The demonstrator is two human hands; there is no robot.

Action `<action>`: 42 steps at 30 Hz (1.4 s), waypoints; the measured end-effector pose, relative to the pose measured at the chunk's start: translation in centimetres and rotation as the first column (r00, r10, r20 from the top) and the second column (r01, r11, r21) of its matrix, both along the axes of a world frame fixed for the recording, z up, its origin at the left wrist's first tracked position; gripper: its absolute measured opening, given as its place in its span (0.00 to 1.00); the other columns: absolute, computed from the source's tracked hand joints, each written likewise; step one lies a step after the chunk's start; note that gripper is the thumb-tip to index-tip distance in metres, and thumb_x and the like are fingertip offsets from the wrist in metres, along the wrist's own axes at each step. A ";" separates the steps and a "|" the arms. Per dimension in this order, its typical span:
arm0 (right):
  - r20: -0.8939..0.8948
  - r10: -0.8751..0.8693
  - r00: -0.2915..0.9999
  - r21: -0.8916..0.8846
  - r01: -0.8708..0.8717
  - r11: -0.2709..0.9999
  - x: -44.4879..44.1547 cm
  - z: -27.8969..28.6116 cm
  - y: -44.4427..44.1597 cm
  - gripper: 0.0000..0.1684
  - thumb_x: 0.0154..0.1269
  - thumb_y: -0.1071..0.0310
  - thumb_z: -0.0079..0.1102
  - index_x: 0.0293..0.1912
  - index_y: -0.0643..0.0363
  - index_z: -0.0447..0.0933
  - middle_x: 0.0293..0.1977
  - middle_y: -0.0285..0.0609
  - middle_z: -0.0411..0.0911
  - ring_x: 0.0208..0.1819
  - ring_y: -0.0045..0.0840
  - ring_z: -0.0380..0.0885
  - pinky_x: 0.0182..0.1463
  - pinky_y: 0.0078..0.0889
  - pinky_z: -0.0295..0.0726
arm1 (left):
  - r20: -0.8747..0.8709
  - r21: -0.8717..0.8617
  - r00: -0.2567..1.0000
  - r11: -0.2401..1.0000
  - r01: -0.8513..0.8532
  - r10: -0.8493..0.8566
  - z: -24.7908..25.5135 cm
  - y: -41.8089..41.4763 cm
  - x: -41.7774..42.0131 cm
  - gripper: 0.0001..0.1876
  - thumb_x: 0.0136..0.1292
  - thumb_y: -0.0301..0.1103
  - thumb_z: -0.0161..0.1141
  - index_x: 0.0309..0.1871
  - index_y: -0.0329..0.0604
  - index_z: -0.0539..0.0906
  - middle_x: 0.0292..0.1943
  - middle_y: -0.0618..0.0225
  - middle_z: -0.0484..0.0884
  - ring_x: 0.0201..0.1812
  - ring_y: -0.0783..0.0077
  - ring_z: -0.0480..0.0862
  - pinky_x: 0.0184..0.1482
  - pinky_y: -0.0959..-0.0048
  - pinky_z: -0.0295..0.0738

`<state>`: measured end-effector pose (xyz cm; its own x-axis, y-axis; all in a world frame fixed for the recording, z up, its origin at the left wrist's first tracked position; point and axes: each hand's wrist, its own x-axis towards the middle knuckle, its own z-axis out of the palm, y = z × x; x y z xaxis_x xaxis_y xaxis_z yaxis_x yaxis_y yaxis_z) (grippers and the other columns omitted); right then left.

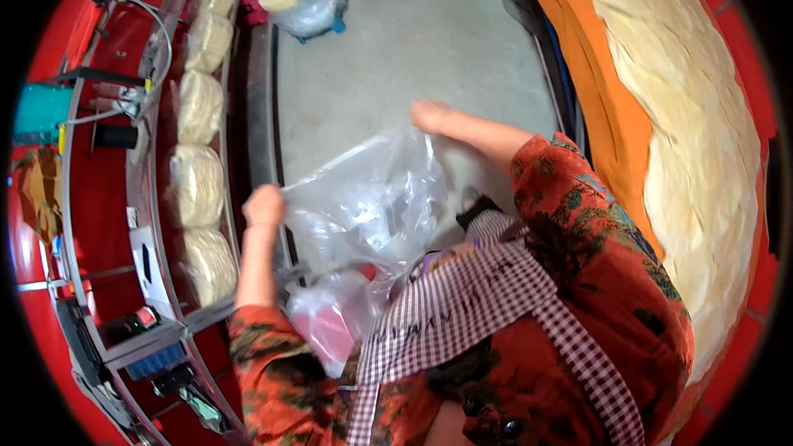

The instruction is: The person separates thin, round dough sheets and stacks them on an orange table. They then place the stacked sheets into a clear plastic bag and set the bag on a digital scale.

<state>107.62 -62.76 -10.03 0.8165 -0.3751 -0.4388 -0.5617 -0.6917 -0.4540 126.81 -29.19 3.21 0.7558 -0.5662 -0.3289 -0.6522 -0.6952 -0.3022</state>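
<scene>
A large clear plastic bag (372, 198) is stretched between my two hands, its upper edge pulled into a slanting line. My left hand (264, 205) is closed around one corner, beside the metal rack. Farther from my body and to the right, my right hand (429, 115) grips the other corner above the grey floor (421, 43). The bag hangs down toward my checked apron (458, 303), wrinkled and shiny. Below it, near my left forearm, lies more clear plastic with a pink item (325, 328) showing through; what that is I cannot tell.
Several packs of pale flat sheets in clear plastic (199, 186) line a shelf of the metal rack (139, 198) on the left. A plastic-wrapped round stack (303, 0) stands ahead on the floor. On the right, pale dough-like sheets (694, 155) cover an orange cloth (613, 136).
</scene>
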 end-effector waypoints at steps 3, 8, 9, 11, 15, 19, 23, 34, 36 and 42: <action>0.708 -0.169 0.686 0.170 0.067 0.983 13.7 14.8 -5.2 0.16 0.64 0.63 0.42 0.34 0.64 0.75 0.34 0.57 0.79 0.36 0.52 0.78 0.40 0.54 0.74 | 0.420 -0.284 0.897 0.959 -0.016 0.139 19.7 -3.8 5.8 0.13 0.59 0.30 0.49 0.44 0.37 0.80 0.34 0.49 0.83 0.36 0.51 0.84 0.38 0.59 0.79; 0.957 -0.001 -0.290 -0.010 -0.037 0.999 17.4 24.0 -3.9 0.10 0.67 0.67 0.48 0.43 0.59 0.76 0.34 0.49 0.77 0.38 0.43 0.76 0.46 0.45 0.73 | 0.704 -0.710 0.671 0.223 0.668 0.232 21.8 -4.5 -0.1 0.31 0.65 0.54 0.48 0.51 0.28 0.77 0.47 0.53 0.80 0.48 0.58 0.79 0.50 0.61 0.76; 0.986 -0.100 -0.133 0.056 -0.302 0.952 18.1 20.4 -0.7 0.12 0.68 0.66 0.48 0.46 0.59 0.75 0.36 0.48 0.76 0.40 0.40 0.76 0.50 0.45 0.73 | 0.596 -0.788 0.742 0.400 0.468 0.307 18.4 -1.6 -1.3 0.29 0.65 0.52 0.48 0.51 0.28 0.77 0.47 0.52 0.80 0.48 0.57 0.79 0.50 0.61 0.76; 0.901 0.003 0.434 0.267 -0.561 0.784 19.1 10.0 1.7 0.13 0.68 0.65 0.49 0.48 0.58 0.74 0.36 0.47 0.76 0.40 0.37 0.76 0.52 0.44 0.72 | 0.162 -0.559 0.926 0.805 -0.200 0.342 4.0 1.6 2.3 0.26 0.65 0.47 0.48 0.51 0.29 0.77 0.47 0.51 0.80 0.48 0.55 0.79 0.50 0.61 0.75; 0.437 0.308 0.845 0.285 -0.455 0.844 21.6 -0.9 -7.3 0.10 0.67 0.65 0.50 0.42 0.60 0.75 0.32 0.48 0.76 0.36 0.35 0.74 0.46 0.43 0.72 | -0.406 -0.199 0.908 0.961 -0.192 0.098 -13.3 -0.9 4.5 0.19 0.65 0.38 0.48 0.51 0.30 0.76 0.47 0.48 0.79 0.47 0.52 0.78 0.50 0.61 0.74; 0.596 -0.066 0.800 0.222 -0.084 0.972 42.2 2.6 -19.6 0.10 0.66 0.64 0.51 0.36 0.62 0.75 0.27 0.50 0.75 0.31 0.33 0.73 0.39 0.42 0.72 | 0.001 -0.420 0.996 0.904 -0.084 0.093 -3.8 -11.2 22.0 0.14 0.66 0.28 0.48 0.51 0.31 0.76 0.47 0.45 0.79 0.47 0.49 0.78 0.50 0.61 0.73; 0.878 -0.290 0.382 0.260 0.129 0.957 55.9 20.7 -34.8 0.11 0.64 0.66 0.53 0.32 0.64 0.75 0.24 0.54 0.73 0.27 0.25 0.71 0.33 0.37 0.72 | 0.376 -0.828 0.916 0.494 0.266 0.138 16.5 -29.5 40.5 0.10 0.57 0.18 0.51 0.43 0.30 0.75 0.33 0.46 0.79 0.35 0.49 0.78 0.44 0.64 0.74; 0.541 0.654 0.528 -0.207 -0.671 0.712 61.8 10.7 -45.3 0.14 0.56 0.56 0.60 0.33 0.56 0.77 0.33 0.47 0.80 0.37 0.42 0.80 0.39 0.49 0.76 | 0.145 -0.681 0.788 0.639 -0.359 0.598 15.7 -35.3 34.2 0.11 0.63 0.26 0.48 0.44 0.37 0.80 0.37 0.43 0.82 0.41 0.43 0.82 0.45 0.58 0.76; 0.463 0.697 0.548 -0.296 -0.646 0.704 67.5 10.2 -44.7 0.10 0.56 0.61 0.57 0.32 0.57 0.78 0.33 0.50 0.80 0.37 0.43 0.81 0.40 0.50 0.76 | 0.374 -0.614 0.779 0.764 -0.199 0.503 18.7 -36.5 34.0 0.11 0.67 0.27 0.46 0.42 0.37 0.81 0.38 0.43 0.82 0.42 0.48 0.83 0.44 0.58 0.76; 0.996 0.004 0.090 0.037 -0.448 0.893 81.5 34.5 -42.9 0.07 0.57 0.71 0.50 0.33 0.62 0.77 0.33 0.53 0.79 0.36 0.44 0.79 0.37 0.45 0.76 | 0.470 -0.861 0.436 0.507 0.035 0.768 36.0 -43.6 32.0 0.15 0.68 0.31 0.50 0.52 0.32 0.77 0.45 0.63 0.81 0.43 0.69 0.79 0.46 0.72 0.76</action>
<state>189.11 -105.68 24.48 0.6317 -0.1349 0.7634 0.6631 -0.4159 -0.6223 158.85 -72.76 39.23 0.6055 0.1643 0.7787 -0.0366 -0.9717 0.2335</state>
